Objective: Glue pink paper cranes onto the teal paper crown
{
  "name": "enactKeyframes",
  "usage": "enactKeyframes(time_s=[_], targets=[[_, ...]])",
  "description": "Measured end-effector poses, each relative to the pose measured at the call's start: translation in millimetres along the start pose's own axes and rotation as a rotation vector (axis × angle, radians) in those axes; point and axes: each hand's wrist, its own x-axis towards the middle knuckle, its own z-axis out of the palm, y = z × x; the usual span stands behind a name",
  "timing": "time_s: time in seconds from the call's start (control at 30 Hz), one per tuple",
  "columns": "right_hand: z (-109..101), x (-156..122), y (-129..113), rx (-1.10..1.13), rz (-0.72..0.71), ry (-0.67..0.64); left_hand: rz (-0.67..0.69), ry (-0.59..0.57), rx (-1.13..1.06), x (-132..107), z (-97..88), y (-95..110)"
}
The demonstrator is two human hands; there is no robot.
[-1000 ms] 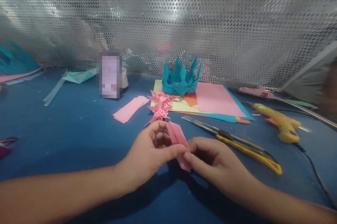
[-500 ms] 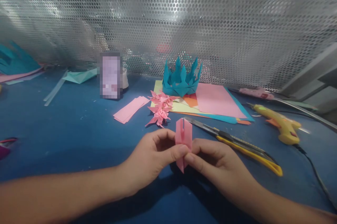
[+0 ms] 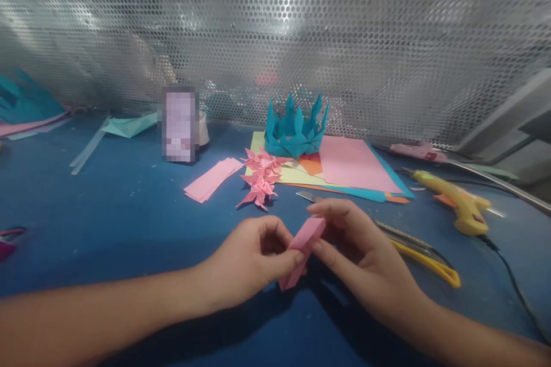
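Note:
A folded strip of pink paper (image 3: 307,234) is held just above the blue table, tilted with its upper end to the right. My left hand (image 3: 253,255) pinches its lower part between thumb and fingers. At the upper right end, my right hand (image 3: 359,252) grips it with the thumb in front and the fingers behind. Beyond the hands lies a cluster of folded pink paper pieces (image 3: 262,177). A small stack of pink paper strips (image 3: 214,180) rests to its left. The yellow utility knife (image 3: 426,261) lies partly hidden behind my right hand.
A blue paper crown (image 3: 296,134) stands on coloured sheets (image 3: 357,166) at the back. A yellow glue gun (image 3: 460,203) with its cord lies at right. A blurred upright screen (image 3: 179,126) and clear glue sticks (image 3: 89,146) are at left. A perforated metal panel (image 3: 241,28) rises behind.
The pink folded paper has turned from upright, front facing me, to a rightward tilt showing its side. My right hand has moved up to its upper end, covering part of the knife.

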Motion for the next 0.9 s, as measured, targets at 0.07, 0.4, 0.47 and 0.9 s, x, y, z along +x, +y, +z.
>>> enactKeyframes(time_s=[0.07, 0.4, 0.47, 0.9], targets=[[-0.9, 0.6, -0.9, -0.052, -0.001, 0.016, 0.024, -0.011, 0.019, 0.2, -1.7, 1.0], [-3.1, 4.9, -6.2, -0.124, 0.014, 0.033, 0.077, 0.032, 0.114, -0.3, -4.6, 4.7], [-2.9, 5.0, -6.7, -0.151, -0.003, 0.027, 0.059, 0.030, 0.055, -0.9, -2.7, 5.3], [-2.0, 4.6, -6.0, -0.288, -0.041, -0.033, 0.015, 0.048, -0.062, -2.3, -1.0, 6.5]])
